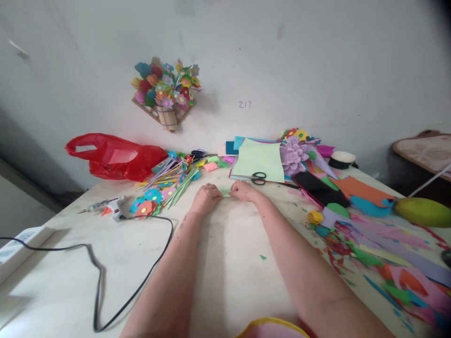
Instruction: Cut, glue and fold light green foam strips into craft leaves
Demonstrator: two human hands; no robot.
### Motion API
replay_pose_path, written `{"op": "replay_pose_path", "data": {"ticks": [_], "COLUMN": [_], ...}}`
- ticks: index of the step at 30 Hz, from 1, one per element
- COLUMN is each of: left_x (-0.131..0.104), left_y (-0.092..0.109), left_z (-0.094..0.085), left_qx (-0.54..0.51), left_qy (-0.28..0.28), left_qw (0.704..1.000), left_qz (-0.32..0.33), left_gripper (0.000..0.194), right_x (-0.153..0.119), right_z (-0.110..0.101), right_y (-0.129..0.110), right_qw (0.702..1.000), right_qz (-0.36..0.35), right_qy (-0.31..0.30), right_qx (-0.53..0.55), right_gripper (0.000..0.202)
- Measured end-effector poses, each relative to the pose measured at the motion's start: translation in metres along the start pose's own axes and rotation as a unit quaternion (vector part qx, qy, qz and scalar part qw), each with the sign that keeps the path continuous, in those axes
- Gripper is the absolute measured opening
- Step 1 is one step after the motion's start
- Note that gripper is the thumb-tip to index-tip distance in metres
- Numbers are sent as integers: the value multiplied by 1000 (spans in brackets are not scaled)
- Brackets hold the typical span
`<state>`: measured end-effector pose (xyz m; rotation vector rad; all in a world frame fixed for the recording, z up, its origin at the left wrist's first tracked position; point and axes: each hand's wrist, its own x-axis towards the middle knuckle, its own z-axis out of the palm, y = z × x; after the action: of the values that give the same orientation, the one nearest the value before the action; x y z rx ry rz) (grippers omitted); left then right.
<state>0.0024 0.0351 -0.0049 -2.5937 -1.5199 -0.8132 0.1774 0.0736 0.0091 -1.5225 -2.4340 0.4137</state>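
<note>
Between my two hands, low over the white table, a small light green paper piece [225,192] shows. My left hand [207,197] pinches its left end, fingers curled in. At the other end my right hand [243,191] is closed on it as well; the fingertips partly hide the piece. Just beyond my right hand lie black-handled scissors [259,178], resting on a stack of coloured sheets topped by a pale green sheet [259,159]. To the left of my left hand is a bundle of thin green paper sticks [183,187].
At left are a glue gun [118,209] with a black cord [99,277], paper flowers [145,206] and a red plastic bag [114,157]. At right lie a phone [320,188], coloured scraps [380,258] and a roll of tape [341,158]. A flower basket [167,116] hangs on the wall.
</note>
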Motion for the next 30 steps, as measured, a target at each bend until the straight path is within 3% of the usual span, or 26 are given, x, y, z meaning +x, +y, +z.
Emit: {"op": "replay_pose_path", "data": {"ticks": [2,7,13,30], "left_x": [0,0,-1,-4], "left_y": [0,-1,-2,-6], "left_z": [1,2,3,3], "left_qx": [-5,-40,-64,-127], "left_qy": [2,18,22,20], "left_qw": [1000,999,998,990], "left_qz": [4,3,-20,-49], "left_gripper": [9,9,8,2], "right_x": [1,2,1,7], "right_z": [0,-2,-1,16], "right_y": [1,7,5,13], "right_qw": [1000,991,992,989], "right_qz": [-9,-74,-115,-126], "right_qy": [13,112,55,60], "right_qx": [-1,-1,-6,44], "right_gripper": [17,9,9,3]}}
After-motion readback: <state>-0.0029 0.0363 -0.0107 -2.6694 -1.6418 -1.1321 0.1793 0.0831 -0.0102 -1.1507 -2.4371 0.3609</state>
